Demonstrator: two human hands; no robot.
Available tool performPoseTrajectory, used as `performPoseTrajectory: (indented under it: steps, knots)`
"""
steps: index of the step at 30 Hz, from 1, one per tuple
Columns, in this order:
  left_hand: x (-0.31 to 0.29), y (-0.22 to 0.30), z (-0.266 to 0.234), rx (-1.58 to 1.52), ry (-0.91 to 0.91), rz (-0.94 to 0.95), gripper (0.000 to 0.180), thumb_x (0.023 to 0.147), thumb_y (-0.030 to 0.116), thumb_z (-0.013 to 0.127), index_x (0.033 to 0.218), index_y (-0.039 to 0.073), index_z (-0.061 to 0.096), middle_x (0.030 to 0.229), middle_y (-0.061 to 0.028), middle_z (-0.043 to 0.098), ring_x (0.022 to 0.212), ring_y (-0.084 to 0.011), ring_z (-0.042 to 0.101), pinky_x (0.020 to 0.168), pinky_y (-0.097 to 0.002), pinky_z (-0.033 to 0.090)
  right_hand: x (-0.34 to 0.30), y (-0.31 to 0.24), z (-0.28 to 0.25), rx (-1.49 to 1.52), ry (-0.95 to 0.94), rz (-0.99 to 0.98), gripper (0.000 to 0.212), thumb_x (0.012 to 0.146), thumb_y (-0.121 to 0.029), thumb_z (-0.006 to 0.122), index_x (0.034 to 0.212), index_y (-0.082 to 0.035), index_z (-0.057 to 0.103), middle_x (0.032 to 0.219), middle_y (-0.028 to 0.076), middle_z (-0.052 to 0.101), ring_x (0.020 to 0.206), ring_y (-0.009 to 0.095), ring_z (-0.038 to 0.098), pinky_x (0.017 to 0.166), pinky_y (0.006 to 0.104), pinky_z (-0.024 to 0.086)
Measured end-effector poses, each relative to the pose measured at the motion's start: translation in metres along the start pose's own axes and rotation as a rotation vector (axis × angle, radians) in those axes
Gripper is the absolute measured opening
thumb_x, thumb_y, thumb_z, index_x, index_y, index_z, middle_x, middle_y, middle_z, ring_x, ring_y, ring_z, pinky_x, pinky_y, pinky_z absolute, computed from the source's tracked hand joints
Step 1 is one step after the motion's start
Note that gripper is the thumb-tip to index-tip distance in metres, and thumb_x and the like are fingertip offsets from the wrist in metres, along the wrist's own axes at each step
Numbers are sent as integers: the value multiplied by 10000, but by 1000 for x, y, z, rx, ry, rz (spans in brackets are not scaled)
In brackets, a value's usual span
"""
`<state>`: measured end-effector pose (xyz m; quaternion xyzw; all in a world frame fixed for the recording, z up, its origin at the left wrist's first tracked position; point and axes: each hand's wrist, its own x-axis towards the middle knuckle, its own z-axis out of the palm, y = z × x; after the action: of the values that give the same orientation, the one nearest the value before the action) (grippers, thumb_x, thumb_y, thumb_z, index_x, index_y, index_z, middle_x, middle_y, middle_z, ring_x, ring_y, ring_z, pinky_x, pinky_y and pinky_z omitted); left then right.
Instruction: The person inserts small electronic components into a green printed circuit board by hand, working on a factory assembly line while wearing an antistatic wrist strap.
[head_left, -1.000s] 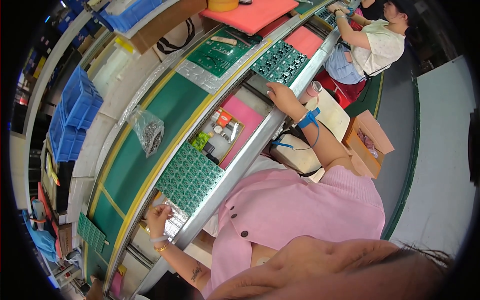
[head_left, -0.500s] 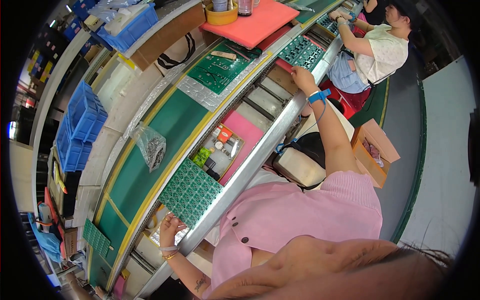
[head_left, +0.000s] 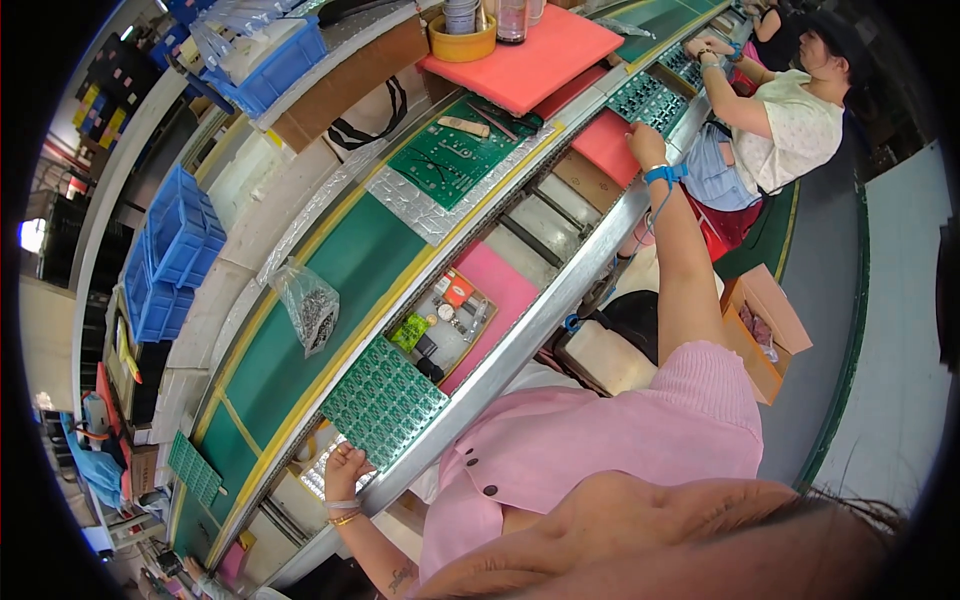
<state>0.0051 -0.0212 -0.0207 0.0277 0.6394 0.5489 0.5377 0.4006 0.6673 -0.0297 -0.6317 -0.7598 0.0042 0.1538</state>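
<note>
1. The left hand [head_left: 343,465] grips the near corner of a green rectangular panel of small circuit boards [head_left: 384,402], which lies at the near edge of the green conveyor belt [head_left: 330,290].
2. The right hand [head_left: 646,146] is stretched far out and touches a second green circuit panel [head_left: 648,100] beside the pink foam mat [head_left: 608,145]; I cannot tell if its fingers are closed.
3. A clear plastic bag of small parts [head_left: 310,308] lies on the belt.

Left hand [head_left: 343,466] gripping near corner of green board panel [head_left: 384,402], right hand [head_left: 645,146] stretched to far green panel [head_left: 648,98], clear bag [head_left: 308,310] on belt [head_left: 330,290], co-worker [head_left: 790,120] beyond
</note>
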Motion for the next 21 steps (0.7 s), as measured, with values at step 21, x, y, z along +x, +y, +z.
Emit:
performPoseTrajectory:
  steps: [21]
  knots:
    - [-1,7,23,100,89,-29,184,796,52,675,814,87,495,691,72,441,617,-20,507,565,-197,539,-225,-32,-95,228,-633,-22,343,888,-322,539,775,-3,593,630,97,603,602,178,597,542,305,442]
